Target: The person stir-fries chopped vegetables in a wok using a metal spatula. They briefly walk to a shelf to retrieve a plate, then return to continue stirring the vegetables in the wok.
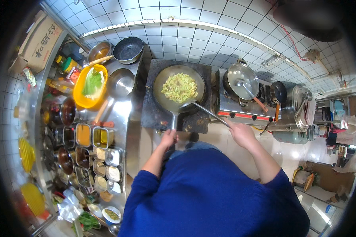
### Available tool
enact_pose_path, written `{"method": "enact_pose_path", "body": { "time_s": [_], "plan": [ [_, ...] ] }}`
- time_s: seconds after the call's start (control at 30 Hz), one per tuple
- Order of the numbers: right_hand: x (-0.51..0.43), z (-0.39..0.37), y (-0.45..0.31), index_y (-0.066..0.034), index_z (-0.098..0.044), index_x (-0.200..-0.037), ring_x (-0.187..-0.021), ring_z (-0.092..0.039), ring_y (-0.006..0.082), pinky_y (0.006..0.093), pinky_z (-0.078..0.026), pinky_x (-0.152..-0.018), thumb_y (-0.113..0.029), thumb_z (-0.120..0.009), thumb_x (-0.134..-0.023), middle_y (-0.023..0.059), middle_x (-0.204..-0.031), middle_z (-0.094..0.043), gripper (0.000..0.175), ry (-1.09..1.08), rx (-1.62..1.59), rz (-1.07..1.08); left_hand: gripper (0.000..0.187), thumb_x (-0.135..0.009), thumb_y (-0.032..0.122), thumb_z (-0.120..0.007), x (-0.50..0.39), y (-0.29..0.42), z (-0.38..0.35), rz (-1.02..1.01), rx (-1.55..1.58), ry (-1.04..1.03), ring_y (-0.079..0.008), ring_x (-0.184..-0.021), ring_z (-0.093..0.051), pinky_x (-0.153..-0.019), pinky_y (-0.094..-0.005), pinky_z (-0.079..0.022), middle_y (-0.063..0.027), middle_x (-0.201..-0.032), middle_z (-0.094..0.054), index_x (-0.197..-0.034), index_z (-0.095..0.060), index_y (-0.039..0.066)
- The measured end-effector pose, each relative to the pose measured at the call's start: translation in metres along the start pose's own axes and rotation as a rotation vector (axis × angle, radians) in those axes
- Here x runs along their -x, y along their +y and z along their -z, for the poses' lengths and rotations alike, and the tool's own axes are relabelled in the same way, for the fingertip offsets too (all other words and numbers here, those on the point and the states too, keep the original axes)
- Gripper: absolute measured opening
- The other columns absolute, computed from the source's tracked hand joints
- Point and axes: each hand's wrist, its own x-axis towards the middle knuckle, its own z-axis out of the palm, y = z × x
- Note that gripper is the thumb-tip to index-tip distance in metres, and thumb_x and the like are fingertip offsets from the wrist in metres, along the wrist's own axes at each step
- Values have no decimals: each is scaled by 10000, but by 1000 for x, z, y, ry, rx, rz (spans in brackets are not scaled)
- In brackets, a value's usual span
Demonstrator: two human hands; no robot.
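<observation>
My left hand (168, 139) is closed around the metal handle of a wok (163, 103), which sits on the dark square burner stand (148, 119). Chopped pale green vegetables (179, 87) lie heaped in the middle of the wok. With my right hand (241, 133) I grip the end of a long metal ladle (209, 113); its bowl rests inside the wok at the near right edge, beside the food.
Left on the steel counter are a yellow basin (80, 102) with leafy greens, an empty saucepan (121, 83), a black frying pan (128, 49) and several seasoning tubs (101, 137). A gas stove (240, 114) at right bears a pot (240, 74) with cloudy liquid and a ladle.
</observation>
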Motion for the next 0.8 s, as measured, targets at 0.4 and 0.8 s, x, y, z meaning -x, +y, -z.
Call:
{"method": "enact_pose_path", "body": {
  "time_s": [0.4, 0.8],
  "plan": [
    [-55, 14, -9, -147, -463, -1510, -902, -689, 483, 575, -543, -810, -201, -563, -1013, 300, -989, -707, 509, 242, -228, -59, 330, -1092, 379, -513, 5, -5, -15, -111, -113, 87, -134, -646, -612, -558, -299, -500, -31, -802, -632, -1015, -570, 63],
    [-95, -96, -86, -229, -364, -1525, -469, -368, 98, 265, -327, -386, -194, -450, -1097, 39, -724, -482, 438, -227, -1858, -530, 302, -1109, 350, -476, 29, 12, -26, -114, -54, 68, -133, -691, -635, -577, -300, -488, -42, -865, -648, -1076, -540, 57]
  ]
}}
